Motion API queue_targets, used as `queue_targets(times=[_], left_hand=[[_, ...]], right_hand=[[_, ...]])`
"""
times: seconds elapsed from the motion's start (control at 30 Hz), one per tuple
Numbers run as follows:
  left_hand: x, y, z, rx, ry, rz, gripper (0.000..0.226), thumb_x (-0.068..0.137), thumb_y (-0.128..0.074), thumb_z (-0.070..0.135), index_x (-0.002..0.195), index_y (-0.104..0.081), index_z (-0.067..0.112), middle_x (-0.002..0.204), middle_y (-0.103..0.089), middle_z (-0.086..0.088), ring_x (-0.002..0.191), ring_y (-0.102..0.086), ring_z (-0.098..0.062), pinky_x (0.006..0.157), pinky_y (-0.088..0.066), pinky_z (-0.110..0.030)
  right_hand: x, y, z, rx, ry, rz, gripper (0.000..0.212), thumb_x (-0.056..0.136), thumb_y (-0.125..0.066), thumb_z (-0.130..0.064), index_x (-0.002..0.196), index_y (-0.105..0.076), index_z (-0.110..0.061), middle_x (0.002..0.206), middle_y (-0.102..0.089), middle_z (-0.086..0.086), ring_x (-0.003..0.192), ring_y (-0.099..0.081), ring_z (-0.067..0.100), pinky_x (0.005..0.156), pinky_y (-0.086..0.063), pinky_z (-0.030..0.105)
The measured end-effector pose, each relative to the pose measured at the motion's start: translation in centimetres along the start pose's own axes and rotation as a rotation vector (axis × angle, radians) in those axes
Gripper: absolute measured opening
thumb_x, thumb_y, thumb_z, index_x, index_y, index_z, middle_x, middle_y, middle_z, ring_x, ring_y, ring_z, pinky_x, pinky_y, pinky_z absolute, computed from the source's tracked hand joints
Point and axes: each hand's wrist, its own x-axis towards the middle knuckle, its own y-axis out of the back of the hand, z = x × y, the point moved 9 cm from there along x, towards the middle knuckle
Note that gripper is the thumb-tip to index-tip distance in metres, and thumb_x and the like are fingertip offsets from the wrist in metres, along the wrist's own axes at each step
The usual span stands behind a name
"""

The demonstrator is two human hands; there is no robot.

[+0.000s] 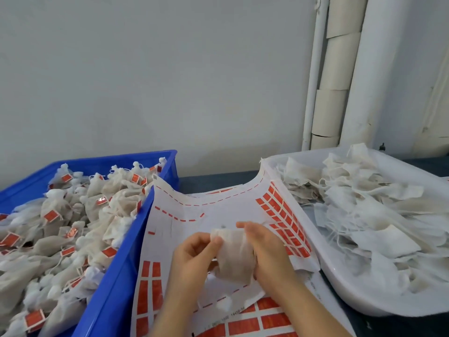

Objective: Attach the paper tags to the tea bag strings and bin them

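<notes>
— What sits closest?

— The two hands, close together over the near middle of the bench. The left hand (194,254) pinches the top left corner of a tea bag (234,254), and the right hand (264,249) curls round its right side, so both are clamped on the one bag. I'd guess they hold it up like that to find its string; the string itself I can't make out.

— And beneath?

— A tag sheet (218,207), white with rows of red tags (148,288) along its edges. It lies directly under the hands, likely so a tag can be peeled off without reaching. Its left and right edges curl up against the containers.

— Which containers?

— On the left a blue bin (121,263), heaped with tagged bags (73,227); on the right a white tub (340,288) of untagged bags (364,210). Supply on one side and finished work on the other, it seems, so this bag would go left once tagged.

— Farther back?

— A dark strip of bench (213,182), then a pale wall (145,81) with white pipes (315,93) at the far right.
</notes>
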Motion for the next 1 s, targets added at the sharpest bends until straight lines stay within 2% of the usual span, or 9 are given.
queue_targets(times=[0.07,0.17,0.23,0.33,0.43,0.63,0.8,0.93,1.0], left_hand=[[0.0,0.5,-1.1,-0.001,0.021,0.033,0.017,0.083,-0.064,0.018,0.068,-0.069,0.023,0.071,-0.068,0.005,0.075,-0.066,-0.021,0.060,-0.055,-0.029],[0.2,1.5,-2.0,-0.057,0.079,0.108,0.022,0.089,-0.058,0.016,0.068,-0.062,0.020,0.070,-0.065,0.010,0.087,-0.060,-0.027,0.072,-0.054,-0.040],[0.0,1.9,-2.2,-0.048,0.090,0.150,0.021,0.089,-0.058,0.019,0.069,-0.060,0.021,0.069,-0.064,0.013,0.088,-0.058,-0.025,0.069,-0.051,-0.035],[-0.3,0.6,-1.7,0.049,0.050,0.042,0.019,0.073,-0.066,0.041,0.080,-0.061,0.024,0.078,-0.064,0.012,0.083,-0.061,-0.016,0.056,-0.049,-0.019],[-0.7,-0.8,-0.7,0.224,-0.052,-0.052,0.021,0.069,-0.076,0.034,0.088,-0.067,0.035,0.084,-0.063,0.027,0.084,-0.059,0.003,0.053,-0.046,-0.007],[-1.1,-0.7,0.4,0.253,-0.151,-0.003,0.027,0.075,-0.073,0.023,0.065,-0.071,0.048,0.075,-0.070,0.021,0.080,-0.061,0.005,0.066,-0.042,-0.017],[-1.3,-0.7,1.0,0.237,-0.214,-0.013,0.025,0.084,-0.066,0.016,0.069,-0.070,0.035,0.071,-0.067,0.010,0.074,-0.058,0.000,0.065,-0.040,-0.022],[-1.1,0.0,0.4,0.154,-0.156,0.044,0.014,0.075,-0.064,0.027,0.061,-0.065,0.028,0.064,-0.061,0.007,0.069,-0.055,-0.004,0.064,-0.039,-0.023],[-0.9,0.3,0.1,0.122,-0.139,0.065,0.020,0.075,-0.064,0.020,0.056,-0.064,0.026,0.059,-0.058,0.006,0.066,-0.054,-0.003,0.062,-0.039,-0.023]], right_hand=[[-0.5,-0.1,0.2,-0.085,0.047,-0.040,0.043,0.061,-0.061,-0.060,0.090,-0.068,-0.030,0.087,-0.069,-0.015,0.087,-0.065,0.008,0.071,-0.057,0.024],[-0.4,1.0,0.6,-0.083,0.041,0.017,0.008,0.082,-0.063,-0.032,0.087,-0.069,-0.027,0.079,-0.070,-0.017,0.074,-0.066,0.001,0.059,-0.051,0.012],[-0.4,1.1,0.7,-0.085,0.048,0.035,0.009,0.085,-0.062,-0.022,0.084,-0.068,-0.028,0.076,-0.070,-0.018,0.071,-0.066,0.001,0.056,-0.050,0.011],[-0.5,0.9,0.7,-0.115,0.060,0.042,0.010,0.085,-0.062,-0.023,0.081,-0.068,-0.030,0.076,-0.069,-0.020,0.072,-0.066,0.000,0.057,-0.051,0.013],[-0.6,0.5,0.6,-0.122,0.106,0.012,0.010,0.085,-0.064,-0.020,0.080,-0.069,-0.028,0.075,-0.070,-0.015,0.074,-0.066,0.004,0.060,-0.053,0.017],[-1.3,0.0,-0.5,-0.269,0.217,-0.027,0.014,0.087,-0.061,-0.023,0.081,-0.066,-0.034,0.076,-0.067,-0.022,0.074,-0.062,0.001,0.062,-0.049,0.012],[-1.5,-0.3,-0.8,-0.318,0.239,-0.025,0.014,0.088,-0.060,-0.024,0.082,-0.064,-0.035,0.075,-0.066,-0.025,0.075,-0.062,-0.001,0.063,-0.048,0.011],[-1.4,0.3,-0.5,-0.202,0.165,0.026,0.014,0.091,-0.054,-0.022,0.083,-0.065,-0.023,0.069,-0.064,-0.022,0.064,-0.060,0.000,0.056,-0.046,0.011],[-1.3,0.4,-0.5,-0.157,0.147,0.039,0.016,0.092,-0.051,-0.023,0.086,-0.065,-0.019,0.070,-0.065,-0.019,0.062,-0.059,0.002,0.055,-0.047,0.013]])
